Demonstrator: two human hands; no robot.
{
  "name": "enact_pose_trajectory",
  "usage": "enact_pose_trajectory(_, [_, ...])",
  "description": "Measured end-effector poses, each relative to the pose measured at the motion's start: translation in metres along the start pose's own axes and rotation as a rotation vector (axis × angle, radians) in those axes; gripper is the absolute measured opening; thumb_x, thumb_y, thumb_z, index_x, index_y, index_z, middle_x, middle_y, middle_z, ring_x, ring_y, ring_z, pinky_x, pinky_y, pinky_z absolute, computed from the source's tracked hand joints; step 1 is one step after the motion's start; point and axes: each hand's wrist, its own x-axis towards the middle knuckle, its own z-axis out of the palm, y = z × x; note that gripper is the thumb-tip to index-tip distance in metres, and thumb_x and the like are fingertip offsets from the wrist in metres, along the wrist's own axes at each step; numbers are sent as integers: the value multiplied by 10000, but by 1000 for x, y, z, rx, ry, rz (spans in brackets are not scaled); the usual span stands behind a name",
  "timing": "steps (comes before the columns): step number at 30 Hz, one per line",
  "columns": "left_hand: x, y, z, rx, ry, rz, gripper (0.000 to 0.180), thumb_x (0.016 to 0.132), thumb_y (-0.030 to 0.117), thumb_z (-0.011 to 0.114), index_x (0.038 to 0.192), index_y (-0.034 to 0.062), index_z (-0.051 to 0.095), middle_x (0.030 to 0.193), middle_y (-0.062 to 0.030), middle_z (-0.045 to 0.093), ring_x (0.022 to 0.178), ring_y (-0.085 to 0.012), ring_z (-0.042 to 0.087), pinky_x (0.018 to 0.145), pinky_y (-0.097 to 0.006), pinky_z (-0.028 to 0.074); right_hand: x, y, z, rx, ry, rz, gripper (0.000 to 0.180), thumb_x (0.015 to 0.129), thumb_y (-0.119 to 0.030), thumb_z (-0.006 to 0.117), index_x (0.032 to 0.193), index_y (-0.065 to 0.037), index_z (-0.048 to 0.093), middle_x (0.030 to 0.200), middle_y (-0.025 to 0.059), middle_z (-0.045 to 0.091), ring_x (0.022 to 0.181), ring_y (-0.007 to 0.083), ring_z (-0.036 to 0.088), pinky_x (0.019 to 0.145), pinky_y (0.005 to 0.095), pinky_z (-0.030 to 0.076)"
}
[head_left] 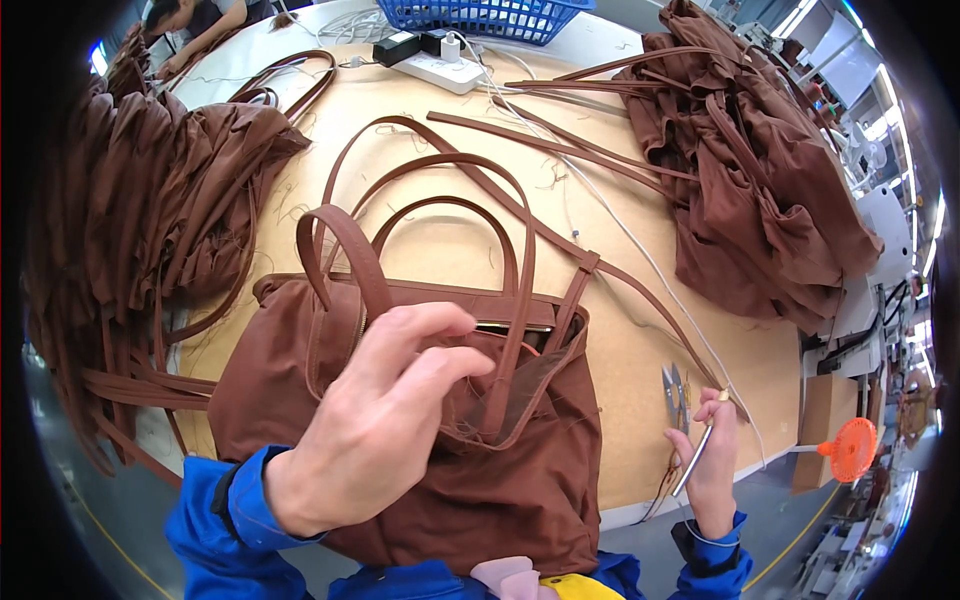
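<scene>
A brown soft bag [480, 500] with several straps and handles lies in front of me, its top turned away and its mouth partly open. My left hand [375, 420] hovers over the bag's opening, fingers bent but apart, holding nothing. One brown handle [345, 245] arches just beyond it. At the right table edge my right hand [710, 450] is closed around a slim silver metal tool [694, 460], whose exact kind I cannot make out. Close beside that hand lies a pair of scissors [676, 392], its handles partly hidden.
Brown bags are heaped at left [150, 190] and right [750, 190]. A power strip [438, 70] trails a white cable [640, 250] across the tan tabletop [620, 330]. Behind it stands a blue basket [480, 18]. An orange fan [850, 450] is at right; another person [200, 30] works far left.
</scene>
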Motion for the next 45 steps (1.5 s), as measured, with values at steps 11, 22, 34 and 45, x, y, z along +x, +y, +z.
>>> enact_pose_trajectory(11, [-26,-14,-24,177,-333,60,393,787,62,749,1151,-1,614,1154,-139,617,1193,-333,552,1030,-445,436,38,-97,29,596,-64,-728,380,772,-3,796,912,-59,447,1188,245,589,1133,355,605,1037,498,454])
enact_pose_trajectory(22, [-6,-46,-9,-29,-458,-65,316,863,180,709,1113,15,608,924,-114,624,906,-298,601,1007,-447,397,60,-103,66,662,-149,-717,394,801,93,725,925,-89,398,948,128,565,793,226,620,1054,485,448])
enact_pose_trajectory(34, [57,-59,-1,-173,-865,-241,247,830,237,759,897,0,742,791,-147,717,699,-238,684,670,-330,523,55,-98,64,703,-112,-663,374,788,103,732,899,-86,429,934,121,550,790,231,639,970,457,508])
enact_pose_trajectory(45, [131,-38,-47,69,-799,47,112,861,98,688,879,-11,674,752,-136,660,708,-246,640,671,-348,505,55,-96,62,691,-100,-613,375,782,107,737,884,-82,429,957,137,561,810,230,657,886,377,537])
